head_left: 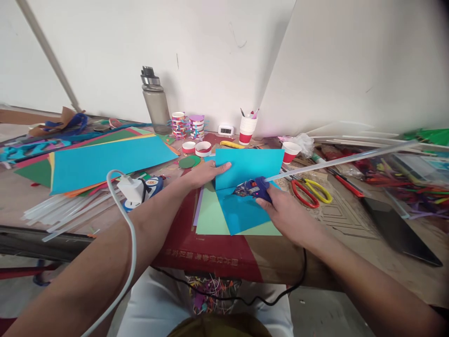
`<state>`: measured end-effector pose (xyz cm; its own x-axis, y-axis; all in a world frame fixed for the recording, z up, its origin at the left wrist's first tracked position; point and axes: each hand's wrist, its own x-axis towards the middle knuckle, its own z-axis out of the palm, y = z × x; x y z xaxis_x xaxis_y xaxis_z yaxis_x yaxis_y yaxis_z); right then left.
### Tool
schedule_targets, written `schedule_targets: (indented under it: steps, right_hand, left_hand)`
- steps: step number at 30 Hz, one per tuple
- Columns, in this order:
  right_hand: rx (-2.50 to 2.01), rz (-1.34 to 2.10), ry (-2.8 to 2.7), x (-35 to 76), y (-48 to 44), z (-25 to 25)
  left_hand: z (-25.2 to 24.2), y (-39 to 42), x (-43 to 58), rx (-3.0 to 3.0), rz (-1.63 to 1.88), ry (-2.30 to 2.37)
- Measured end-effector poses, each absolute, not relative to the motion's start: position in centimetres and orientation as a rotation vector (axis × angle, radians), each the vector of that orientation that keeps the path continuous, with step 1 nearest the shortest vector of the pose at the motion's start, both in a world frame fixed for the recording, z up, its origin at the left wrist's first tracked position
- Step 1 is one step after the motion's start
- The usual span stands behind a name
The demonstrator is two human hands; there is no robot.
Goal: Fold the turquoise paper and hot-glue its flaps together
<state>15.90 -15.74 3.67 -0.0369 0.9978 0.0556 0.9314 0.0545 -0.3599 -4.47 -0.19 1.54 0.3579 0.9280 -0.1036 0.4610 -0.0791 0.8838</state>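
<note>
Currently, I log both hands as engaged. My left hand (206, 173) is closed on the edge of the blue card (250, 164), thumb on the near face, the other fingers largely hidden behind it. My right hand (282, 206) is wrapped around the glue gun (257, 188), a long glue stick (340, 159) projecting from its rear.

The card sits between the two grips: one panel upright, the other flat on a light green sheet (210, 220). It appears folded, though the gun covers part of the join. The nozzle (237, 190) is close to that join; I cannot confirm contact or any glue laid.

Assessment: part-way. The upright panel is raised and the gun is in position; the panels stand apart, so I judge the joining not yet complete.

Surroundings: left of the left grip, a stack of coloured sheets (115, 161); beyond it, green discs (187, 162). Right of the right grip, a red-and-yellow-handled tool (308, 204). Beyond both, stacked paper cups (249, 126).
</note>
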Motion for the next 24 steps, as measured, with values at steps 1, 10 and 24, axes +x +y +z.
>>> schedule_targets:
  steps: [1, 10, 24]
  right_hand:
    - [-1.989, 0.288, -2.025, 16.5, -15.8, 3.5]
    - [-2.156, 0.037, -1.850, 21.2, -16.0, 2.0]
    - [-2.251, 0.085, -1.729, 22.9, -16.6, 2.5]
  left_hand:
    - [1.5, -0.1, -4.5, 1.712, 0.625, 1.255]
    - [2.5, -0.8, -4.3, 1.817, 0.571, 1.400]
    - [2.5, -0.8, -4.1, 1.837, 0.577, 1.299]
